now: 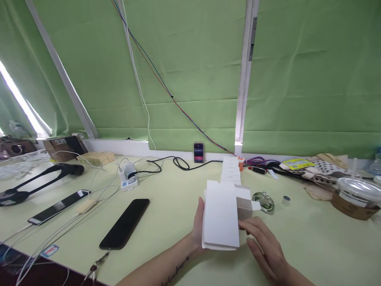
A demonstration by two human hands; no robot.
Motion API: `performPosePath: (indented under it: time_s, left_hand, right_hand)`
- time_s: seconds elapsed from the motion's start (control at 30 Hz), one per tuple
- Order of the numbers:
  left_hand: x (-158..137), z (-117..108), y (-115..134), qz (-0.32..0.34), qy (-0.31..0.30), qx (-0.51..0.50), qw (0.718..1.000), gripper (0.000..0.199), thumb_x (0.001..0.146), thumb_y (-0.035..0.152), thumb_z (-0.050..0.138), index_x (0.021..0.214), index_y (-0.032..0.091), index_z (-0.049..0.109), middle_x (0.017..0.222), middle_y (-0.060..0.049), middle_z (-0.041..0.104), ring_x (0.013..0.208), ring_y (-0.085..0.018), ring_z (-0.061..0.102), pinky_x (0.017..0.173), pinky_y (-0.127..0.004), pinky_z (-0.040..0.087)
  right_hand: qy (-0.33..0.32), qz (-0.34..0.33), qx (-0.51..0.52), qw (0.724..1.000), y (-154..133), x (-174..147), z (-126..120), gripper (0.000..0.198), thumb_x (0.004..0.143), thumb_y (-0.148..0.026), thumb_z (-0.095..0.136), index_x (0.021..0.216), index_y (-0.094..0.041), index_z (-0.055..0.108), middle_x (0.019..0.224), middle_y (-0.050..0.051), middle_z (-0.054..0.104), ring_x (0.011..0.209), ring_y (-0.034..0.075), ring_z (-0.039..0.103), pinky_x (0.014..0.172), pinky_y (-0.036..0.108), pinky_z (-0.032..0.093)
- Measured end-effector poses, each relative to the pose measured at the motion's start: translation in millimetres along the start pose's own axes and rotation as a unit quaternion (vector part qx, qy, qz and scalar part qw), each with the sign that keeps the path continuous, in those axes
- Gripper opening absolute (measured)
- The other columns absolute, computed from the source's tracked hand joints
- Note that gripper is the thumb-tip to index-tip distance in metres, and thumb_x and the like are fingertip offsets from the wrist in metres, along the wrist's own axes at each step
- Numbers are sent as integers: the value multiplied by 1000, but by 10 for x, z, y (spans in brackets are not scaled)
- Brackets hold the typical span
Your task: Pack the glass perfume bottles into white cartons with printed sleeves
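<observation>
A white cardboard box (222, 214) stands tilted up in my left hand (199, 226). The thumb lies along its left edge, and the other fingers are hidden behind it. On the right side of the box, thin white flaps (244, 202) stick out, unfolded. At the lower right edge is my right hand (266, 246), fingers apart, with its fingertips at or touching the box. Behind the box, a row of small white boxes (230, 167) runs back toward the window wall.
A coiled clear-and-green cable (263, 201) and a small grey cylinder (285, 200) lie to the right. Farther right stands a lidded cup (358, 194). On the left are a black phone (125, 224), keys (97, 265), a power strip (127, 178) and trailing cables.
</observation>
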State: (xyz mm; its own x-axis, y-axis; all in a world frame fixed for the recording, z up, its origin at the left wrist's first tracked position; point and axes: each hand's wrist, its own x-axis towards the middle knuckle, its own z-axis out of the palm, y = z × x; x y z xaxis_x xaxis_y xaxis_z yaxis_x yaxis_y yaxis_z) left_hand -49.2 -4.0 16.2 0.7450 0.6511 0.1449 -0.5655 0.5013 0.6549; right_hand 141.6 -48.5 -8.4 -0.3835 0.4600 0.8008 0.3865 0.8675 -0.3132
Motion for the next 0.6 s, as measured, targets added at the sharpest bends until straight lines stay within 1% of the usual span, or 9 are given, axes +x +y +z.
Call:
performPosePath:
  time_s: [0.07, 0.13, 0.23, 0.27, 0.33, 0.4, 0.5, 0.53, 0.6]
  left_hand:
    - [-27, 4, -15, 20, -10, 44, 999, 89, 68, 82, 47, 118, 9, 60, 108, -13, 66, 100, -28, 58, 94, -37, 36]
    - [-46, 8, -24, 63, -19, 116, 991, 87, 64, 80, 54, 118, 11, 59, 114, -14, 63, 108, -32, 54, 96, -41, 36]
    - [-50, 28, -16, 127, -17, 238, 963, 81, 60, 70, 70, 119, 18, 51, 118, -14, 57, 111, -35, 52, 94, -45, 38]
    - [-46, 39, -12, 154, -15, 276, 949, 80, 58, 63, 76, 120, 21, 46, 119, -13, 55, 111, -34, 52, 92, -45, 39]
    - [-30, 69, -8, 224, -19, 352, 908, 84, 50, 50, 86, 116, 26, 40, 118, -9, 50, 107, -31, 53, 89, -43, 42]
    - [-12, 97, -12, 271, -38, 408, 871, 86, 46, 45, 90, 112, 28, 37, 115, -7, 46, 102, -28, 54, 86, -41, 44]
    - [8, 106, -16, 279, -60, 485, 827, 94, 44, 53, 87, 117, 27, 34, 115, -8, 42, 102, -29, 53, 88, -46, 44]
    - [10, 98, -14, 278, -58, 517, 807, 100, 43, 57, 86, 122, 27, 32, 116, -9, 40, 106, -31, 50, 92, -49, 42]
    - [8, 70, -8, 278, -47, 584, 761, 117, 38, 63, 84, 133, 27, 25, 119, -11, 36, 113, -34, 41, 99, -54, 36]
  right_hand:
    - [3, 8, 6, 1000, 0, -3, -5, 38, 94, -15, 36, 131, -18, 44, 110, 12, 55, 101, 24, 53, 82, 35, 48]
    - [13, 32, 10, 999, 12, -10, -4, 34, 96, -20, 35, 129, -21, 45, 107, 11, 56, 97, 24, 54, 78, 34, 49]
    - [32, 80, 12, 996, 44, -10, 0, 36, 97, -33, 32, 130, -24, 43, 106, 10, 56, 91, 24, 55, 73, 34, 50]
    - [37, 93, 12, 995, 57, -8, 2, 39, 97, -38, 32, 132, -25, 42, 108, 10, 55, 90, 24, 55, 73, 35, 50]
    - [43, 110, 15, 993, 81, -6, 11, 46, 95, -47, 32, 135, -25, 39, 112, 11, 52, 90, 25, 55, 74, 37, 50]
    - [48, 109, 28, 992, 99, -9, 25, 56, 92, -56, 34, 138, -24, 35, 116, 12, 49, 92, 26, 53, 74, 38, 50]
    - [46, 95, 37, 994, 112, -27, 59, 80, 81, -70, 42, 142, -21, 26, 125, 14, 42, 99, 30, 51, 77, 40, 50]
    - [42, 91, 34, 994, 113, -36, 73, 88, 77, -73, 46, 144, -21, 22, 127, 15, 41, 102, 31, 51, 79, 41, 50]
    - [31, 85, 29, 996, 116, -53, 103, 96, 73, -75, 51, 145, -20, 19, 130, 16, 39, 108, 34, 49, 85, 43, 49]
